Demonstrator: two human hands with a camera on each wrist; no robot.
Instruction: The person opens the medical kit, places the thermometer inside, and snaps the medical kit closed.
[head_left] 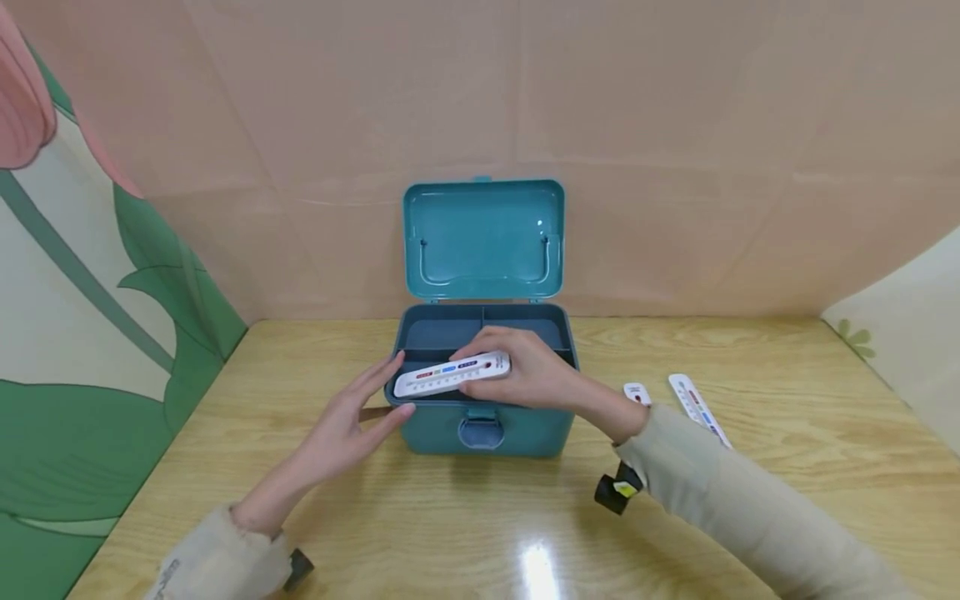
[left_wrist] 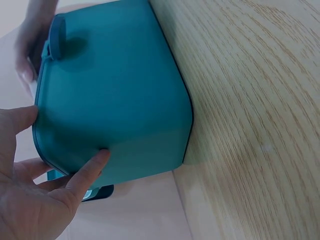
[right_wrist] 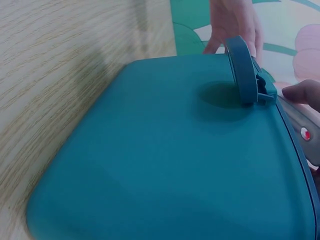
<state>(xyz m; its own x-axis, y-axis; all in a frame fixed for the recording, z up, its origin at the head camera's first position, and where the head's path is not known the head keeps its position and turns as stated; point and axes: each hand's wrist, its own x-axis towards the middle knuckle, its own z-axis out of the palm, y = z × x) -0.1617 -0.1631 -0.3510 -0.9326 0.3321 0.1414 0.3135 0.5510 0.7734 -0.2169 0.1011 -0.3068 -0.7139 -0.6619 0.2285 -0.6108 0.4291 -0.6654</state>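
My right hand [head_left: 528, 371] grips the right part of a white thermometer [head_left: 429, 382], its thumb along the lower edge and fingers over the upper edge. The thermometer lies slanted over the front compartment of a teal lidded storage box [head_left: 525, 435], its printed scale facing up. Its far end overlaps the box's front left corner. At that corner is my left hand [head_left: 341, 429], fingers spread and nearly straight. In the left wrist view, a fingertip [left_wrist: 102, 156] touches the box's side and the thumb lies at the rim. Part of the box's interior is hidden by my right hand.
The box's lid [head_left: 483, 237] stands upright at the back, near the wall. Dividers split the interior into compartments, and a latch [head_left: 481, 432] hangs at the front. Two more thermometers lie to the right, one [head_left: 692, 400] beside another [head_left: 637, 392] partly covered by my sleeve.
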